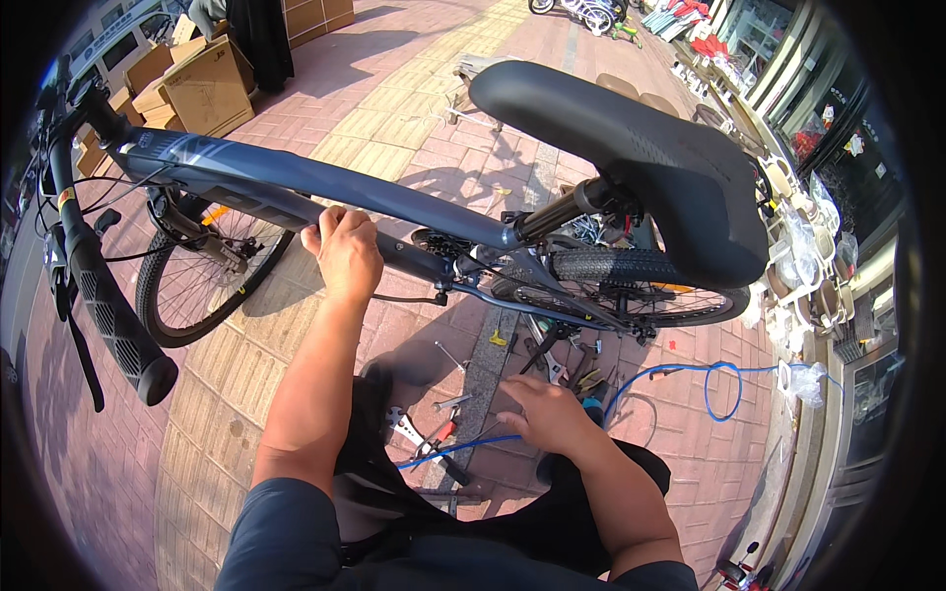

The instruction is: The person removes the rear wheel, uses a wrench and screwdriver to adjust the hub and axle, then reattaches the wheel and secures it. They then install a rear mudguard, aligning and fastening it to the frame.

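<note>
My left hand [343,254] grips the dark blue-grey bicycle frame [414,258] at its lower tube. The black saddle [616,148] is at upper right, the handlebar [108,295] at left. Below the bicycle, my right hand [537,414] hangs with fingers apart, holding nothing, over scattered tools: a yellow tool [498,338], a silver wrench [453,402], a white spanner [406,426] and several others. A blue hose [641,379] runs among them. The rear tyre [621,266] lies behind the saddle; the front tyre [156,300] is beyond the handlebar.
Cardboard boxes [207,87] stand at upper left beside a person in black [266,49]. Small bicycles [581,15] are parked far back on the brick pavement [700,384]. Along the right, white plastic parts [818,276] in wrapping line a glass storefront [838,118] and its step.
</note>
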`<state>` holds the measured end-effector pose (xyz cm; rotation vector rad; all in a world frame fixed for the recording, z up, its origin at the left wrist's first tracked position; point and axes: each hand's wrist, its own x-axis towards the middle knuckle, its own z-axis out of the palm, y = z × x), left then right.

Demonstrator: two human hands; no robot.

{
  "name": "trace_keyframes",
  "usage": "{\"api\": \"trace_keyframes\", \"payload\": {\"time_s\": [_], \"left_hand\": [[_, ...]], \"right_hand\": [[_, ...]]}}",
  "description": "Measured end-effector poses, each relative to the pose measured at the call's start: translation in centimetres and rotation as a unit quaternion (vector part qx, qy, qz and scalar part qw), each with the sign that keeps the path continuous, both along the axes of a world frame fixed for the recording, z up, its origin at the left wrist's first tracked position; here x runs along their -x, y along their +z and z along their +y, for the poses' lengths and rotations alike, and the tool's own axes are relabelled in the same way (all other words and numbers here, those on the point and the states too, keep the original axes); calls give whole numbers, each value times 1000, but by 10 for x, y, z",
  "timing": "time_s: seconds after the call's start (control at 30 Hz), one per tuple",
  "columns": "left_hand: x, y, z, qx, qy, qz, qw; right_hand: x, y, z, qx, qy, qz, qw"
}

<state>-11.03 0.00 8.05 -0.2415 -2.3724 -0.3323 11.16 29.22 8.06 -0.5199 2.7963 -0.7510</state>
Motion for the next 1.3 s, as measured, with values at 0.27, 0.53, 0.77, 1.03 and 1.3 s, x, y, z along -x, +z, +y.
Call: {"api": "trace_keyframes", "payload": {"time_s": [0.27,0.53,0.77,1.03,1.3], "left_hand": [[-2,0,3,19,25,-8,999],[0,-1,-2,22,2,-17,1000],[-1,2,-3,1,9,-31,999],[-2,0,-2,27,-5,-15,1000],[-15,16,2,-374,-76,4,924]], "right_hand": [[-3,1,1,-19,8,-27,999],[-1,1,0,-17,12,-43,999],[-1,-4,-2,-31,31,-50,998],[-1,-10,-1,-46,31,-66,996],[3,-14,0,-51,39,-82,995]]}}
